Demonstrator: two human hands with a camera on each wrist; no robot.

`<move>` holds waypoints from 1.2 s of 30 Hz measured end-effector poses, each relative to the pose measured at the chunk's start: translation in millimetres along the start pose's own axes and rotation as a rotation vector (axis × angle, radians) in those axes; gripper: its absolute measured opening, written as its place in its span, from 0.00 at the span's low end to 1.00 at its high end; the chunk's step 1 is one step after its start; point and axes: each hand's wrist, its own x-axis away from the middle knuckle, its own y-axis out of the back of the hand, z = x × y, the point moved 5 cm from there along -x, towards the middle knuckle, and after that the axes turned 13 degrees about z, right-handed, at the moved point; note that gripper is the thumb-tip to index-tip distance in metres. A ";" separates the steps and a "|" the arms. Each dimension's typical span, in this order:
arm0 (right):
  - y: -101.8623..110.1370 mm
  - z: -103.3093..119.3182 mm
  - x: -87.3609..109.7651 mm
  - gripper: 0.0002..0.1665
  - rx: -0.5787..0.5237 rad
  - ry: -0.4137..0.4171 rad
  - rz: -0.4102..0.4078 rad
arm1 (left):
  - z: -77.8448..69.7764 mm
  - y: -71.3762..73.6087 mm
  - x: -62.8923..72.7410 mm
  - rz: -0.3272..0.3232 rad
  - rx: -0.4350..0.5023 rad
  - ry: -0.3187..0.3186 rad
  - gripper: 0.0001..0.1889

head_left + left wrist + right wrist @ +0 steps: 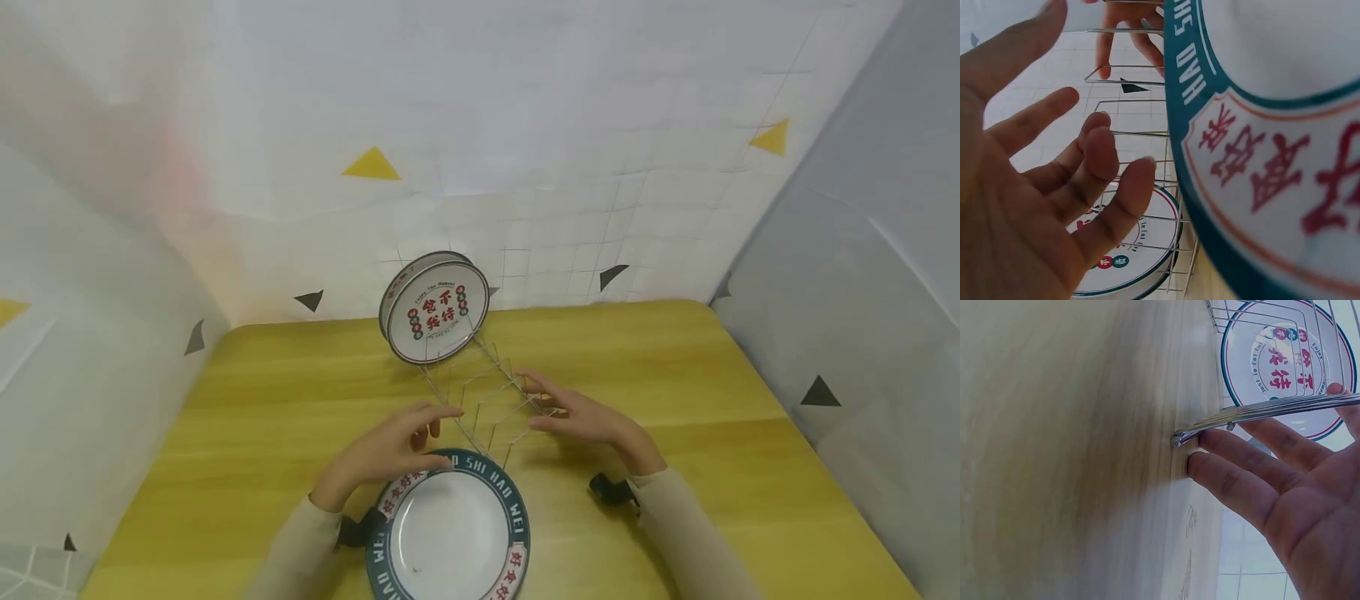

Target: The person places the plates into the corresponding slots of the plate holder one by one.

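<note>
A wire dish rack (1254, 414) of thin metal bars stands mid-table. My right hand (581, 417) is at its right side, fingers spread, with fingertips right at the bottom rail in the right wrist view. My left hand (401, 442) hovers by the rack's left front, fingers loosely bent, nothing between them. Below the left hand is a white plate (450, 533) with a broad green lettered rim, close to the rack's near end. At the rack's far end a deep round white dish (438, 312) with red and green printing stands on edge, tilted back.
The wooden table (645, 358) is backed by a white sheeted wall (480, 100) with yellow and black triangles. Grey-white side panels (862, 300) rise at left and right. A dark camera (611, 490) sits below the right wrist.
</note>
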 end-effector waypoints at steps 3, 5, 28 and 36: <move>-0.6 -2.4 5.2 0.46 -0.003 0.007 -0.015 | 2.1 -5.9 -6.0 0.065 -0.034 0.042 0.38; -1.3 -3.6 7.6 0.46 -0.002 0.013 -0.019 | 4.8 -11.1 -8.9 0.113 -0.060 0.078 0.40; -1.5 3.2 1.0 0.45 0.023 0.027 0.006 | 18.5 -4.9 22.1 0.115 -0.108 0.314 0.23; -0.8 2.5 2.7 0.46 0.013 -0.013 -0.013 | 5.2 20.0 40.5 0.026 -0.079 0.209 0.23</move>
